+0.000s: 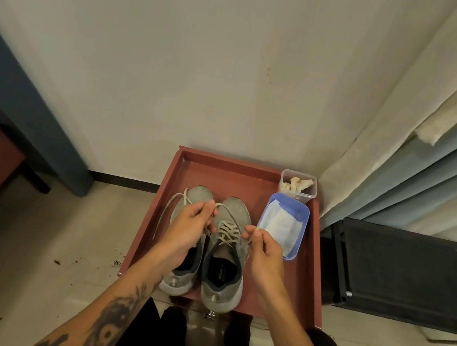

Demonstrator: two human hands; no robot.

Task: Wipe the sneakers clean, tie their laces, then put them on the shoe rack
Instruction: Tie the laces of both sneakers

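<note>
1. Step in hand: lace-tying. The left sneaker (197, 194) and right sneaker (223, 270) sit side by side on the red tray (221, 171), toes away from you and heels at the near edge.
2. Your left hand (193, 224) hovers over the left sneaker, thumb and fingertips pinching the lace (231, 211). A loose tail droops off past the tray's left side.
3. Your right hand (264, 253) is raised beside the right sneaker, wrist cocked. Its thumb and forefinger pinch the strand's other end.
4. The lace probably belongs to the right sneaker, but its root is hidden under your hands.
5. Next move, as I judge it: cross the strands and draw them snug. Keep both pinches firm.
6. A wipe (281, 226) lies in the blue tub (300, 229). The black rack (400, 269) stands just right of the tray.
</note>
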